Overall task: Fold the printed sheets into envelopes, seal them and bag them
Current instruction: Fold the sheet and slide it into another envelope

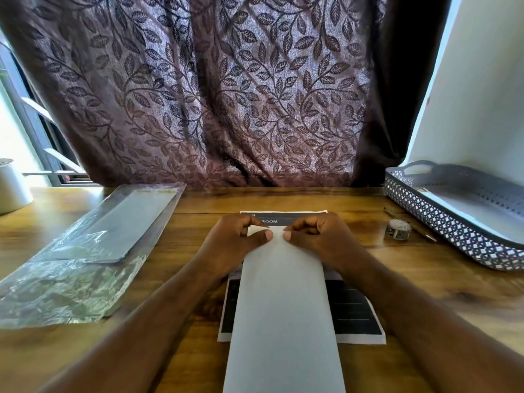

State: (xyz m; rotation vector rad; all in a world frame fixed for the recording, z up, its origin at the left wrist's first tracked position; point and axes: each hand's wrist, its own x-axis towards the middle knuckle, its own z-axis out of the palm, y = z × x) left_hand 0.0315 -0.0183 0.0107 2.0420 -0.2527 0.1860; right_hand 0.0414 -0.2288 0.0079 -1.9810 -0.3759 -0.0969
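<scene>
A long white folded sheet (283, 307) lies lengthwise in the middle of the wooden table (175, 279), its plain back up. Under it rests a printed sheet (354, 310) with dark blocks and the word "ROOM" at its far end. My left hand (235, 239) and my right hand (317, 236) meet at the white sheet's far end. Both pinch its top corners, thumbs pressing down on the paper and fingers curled over the folded-in edges. Clear plastic bags (73, 268) lie on the left, one holding a flat white envelope (133, 222).
A perforated grey basket (442, 222) with white paper inside stands at the right. Beside it sit a small tape roll (398, 229) and a thin pen (411, 225). A white cup (11, 185) is at the far left. A leaf-patterned curtain hangs behind the table.
</scene>
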